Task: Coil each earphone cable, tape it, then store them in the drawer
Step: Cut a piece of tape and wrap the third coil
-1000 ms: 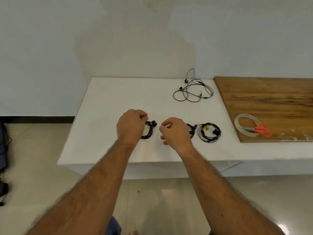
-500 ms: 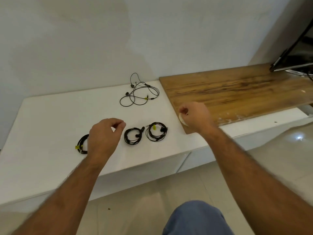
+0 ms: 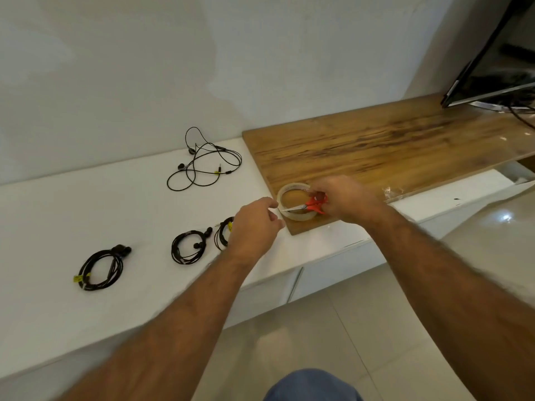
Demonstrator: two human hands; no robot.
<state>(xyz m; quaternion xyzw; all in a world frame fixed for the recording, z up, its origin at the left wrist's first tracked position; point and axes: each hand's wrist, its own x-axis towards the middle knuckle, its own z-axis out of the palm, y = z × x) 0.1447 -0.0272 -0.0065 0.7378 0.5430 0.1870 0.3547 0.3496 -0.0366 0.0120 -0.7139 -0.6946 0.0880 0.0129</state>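
Three black coiled earphones lie on the white counter (image 3: pixel 86 204): one at the left (image 3: pixel 100 270), one in the middle (image 3: pixel 188 247), and one (image 3: pixel 223 233) partly hidden behind my left hand (image 3: pixel 254 230). A loose, uncoiled earphone (image 3: pixel 202 166) lies near the wall. The clear tape roll (image 3: pixel 292 188) sits on the wooden board's (image 3: pixel 390 146) near corner, with red-handled scissors (image 3: pixel 314 204) lying across it. My right hand (image 3: pixel 344 198) grips the scissors' handles. My left hand's fingers curl at the roll's left edge, by the blade tip; whether they pinch tape does not show.
Closed white drawer fronts (image 3: pixel 333 270) run under the counter, and something white juts out at the far right (image 3: pixel 518 178). A dark screen (image 3: pixel 498 68) with cables stands on the board's far right end. Crumpled clear plastic (image 3: pixel 390 192) lies on the board's front edge. Tiled floor lies below.
My left hand let go of the leftmost coil and moved right to the tape roll. My right hand reached the roll and closed on the scissors. The view swung to the right.
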